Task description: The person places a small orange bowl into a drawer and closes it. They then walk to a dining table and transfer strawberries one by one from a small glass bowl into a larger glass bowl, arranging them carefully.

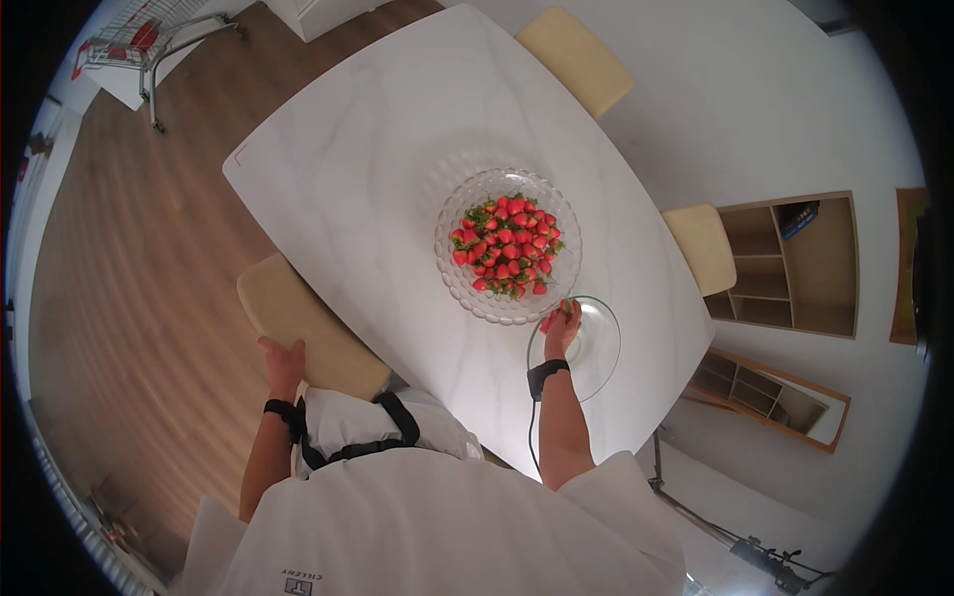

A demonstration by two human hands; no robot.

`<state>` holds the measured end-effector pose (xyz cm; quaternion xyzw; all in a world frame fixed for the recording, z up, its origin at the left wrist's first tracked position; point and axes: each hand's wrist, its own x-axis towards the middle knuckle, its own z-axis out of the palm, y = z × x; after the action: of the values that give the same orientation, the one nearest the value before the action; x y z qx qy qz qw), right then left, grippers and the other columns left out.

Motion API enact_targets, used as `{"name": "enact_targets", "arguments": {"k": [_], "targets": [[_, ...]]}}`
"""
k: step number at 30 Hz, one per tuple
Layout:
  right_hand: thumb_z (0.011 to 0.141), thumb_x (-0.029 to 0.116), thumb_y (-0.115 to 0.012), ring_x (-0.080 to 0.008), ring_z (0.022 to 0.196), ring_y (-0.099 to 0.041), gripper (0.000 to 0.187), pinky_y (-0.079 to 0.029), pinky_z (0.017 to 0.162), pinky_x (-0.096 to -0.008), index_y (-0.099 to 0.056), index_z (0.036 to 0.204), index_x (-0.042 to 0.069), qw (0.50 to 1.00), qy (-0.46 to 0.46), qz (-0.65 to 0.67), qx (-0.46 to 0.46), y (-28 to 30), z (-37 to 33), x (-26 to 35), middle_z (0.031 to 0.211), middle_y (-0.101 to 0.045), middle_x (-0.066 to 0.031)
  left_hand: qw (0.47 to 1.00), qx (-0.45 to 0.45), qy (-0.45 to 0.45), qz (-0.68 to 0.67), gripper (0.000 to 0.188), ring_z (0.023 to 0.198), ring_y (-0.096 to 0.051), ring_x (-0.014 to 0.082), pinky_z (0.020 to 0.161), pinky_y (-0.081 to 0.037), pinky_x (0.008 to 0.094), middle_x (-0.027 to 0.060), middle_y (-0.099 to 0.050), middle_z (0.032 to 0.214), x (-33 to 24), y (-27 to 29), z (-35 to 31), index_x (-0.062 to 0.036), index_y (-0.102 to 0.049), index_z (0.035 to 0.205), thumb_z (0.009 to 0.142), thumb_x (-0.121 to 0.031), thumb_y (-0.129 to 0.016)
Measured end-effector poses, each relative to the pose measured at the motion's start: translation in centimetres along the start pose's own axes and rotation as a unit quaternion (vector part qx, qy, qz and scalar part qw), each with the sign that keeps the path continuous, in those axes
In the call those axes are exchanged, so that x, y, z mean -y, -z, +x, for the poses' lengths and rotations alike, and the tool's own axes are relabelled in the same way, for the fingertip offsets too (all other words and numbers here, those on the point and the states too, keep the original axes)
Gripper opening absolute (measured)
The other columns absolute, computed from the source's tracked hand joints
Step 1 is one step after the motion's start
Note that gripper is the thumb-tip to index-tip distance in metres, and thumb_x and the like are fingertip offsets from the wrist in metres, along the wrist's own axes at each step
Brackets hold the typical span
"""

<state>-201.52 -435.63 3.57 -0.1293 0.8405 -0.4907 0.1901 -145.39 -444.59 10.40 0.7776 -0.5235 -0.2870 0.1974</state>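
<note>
A clear scalloped glass bowl (454,286) heaped with red strawberries (510,241) stands on the white table. Nearer to me and to its right is a round clear glass dish (603,350). My right hand (562,333) is over the dish's left rim, its fingers closed around a strawberry (547,324); bits of red and green show at the fingertips. Down at the left, away from the table, my left hand (283,366) is beside the edge of a beige chair (316,336), thumb and fingers apart. Nothing shows in it, though its underside is hidden.
The marbled white table (368,149) has two more beige chairs, one at the far side (576,62) and one at the right (700,248). A wooden shelf unit (795,263) stands right. A wire shopping cart (149,45) is far left. A dark cable (532,437) hangs from my right wristband.
</note>
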Motion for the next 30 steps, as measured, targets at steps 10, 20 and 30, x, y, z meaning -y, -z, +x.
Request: {"name": "enact_targets", "arguments": {"k": [10,20,30], "targets": [[0.072,0.007,-0.059,-0.0299,0.095,-0.048,0.048,-0.043,0.085,-0.0396,-0.052,0.12,0.01,0.908,0.272,-0.315,-0.04,0.2,-1.3,4.1,0.103,-0.055,-0.0122,1.0,-0.001,0.008,0.021,0.056,0.086,-0.056,0.0486,0.073,-0.047,0.0492,0.0333,-0.055,0.089,-0.7,0.1,-0.1,0.0057,-0.026,0.106,0.073,-0.017,-0.066],[0.07,0.002,-0.062,-0.0185,0.081,-0.055,0.048,-0.051,0.065,-0.0322,-0.052,0.116,0.009,0.998,0.036,-0.04,-0.018,0.3,0.1,1.1,0.087,-0.057,-0.0047,1.0,-0.001,0.003,-0.024,0.055,0.087,-0.055,0.0484,0.075,-0.047,0.0484,0.0332,-0.054,0.092,-0.2,-0.2,0.0,0.0044,-0.026,0.106,0.074,-0.016,-0.065],[0.082,0.007,-0.063,-0.0114,0.063,-0.055,0.03,-0.053,0.058,-0.0314,-0.051,0.108,0.014,0.974,-0.164,0.133,0.086,1.5,-0.3,1.7,0.073,-0.054,0.0014,1.0,0.001,-0.007,-0.003,0.057,0.089,-0.056,0.0475,0.076,-0.047,0.047,0.0331,-0.055,0.093,-0.7,0.3,-0.3,0.0051,-0.025,0.109,0.074,-0.018,-0.065]]}}
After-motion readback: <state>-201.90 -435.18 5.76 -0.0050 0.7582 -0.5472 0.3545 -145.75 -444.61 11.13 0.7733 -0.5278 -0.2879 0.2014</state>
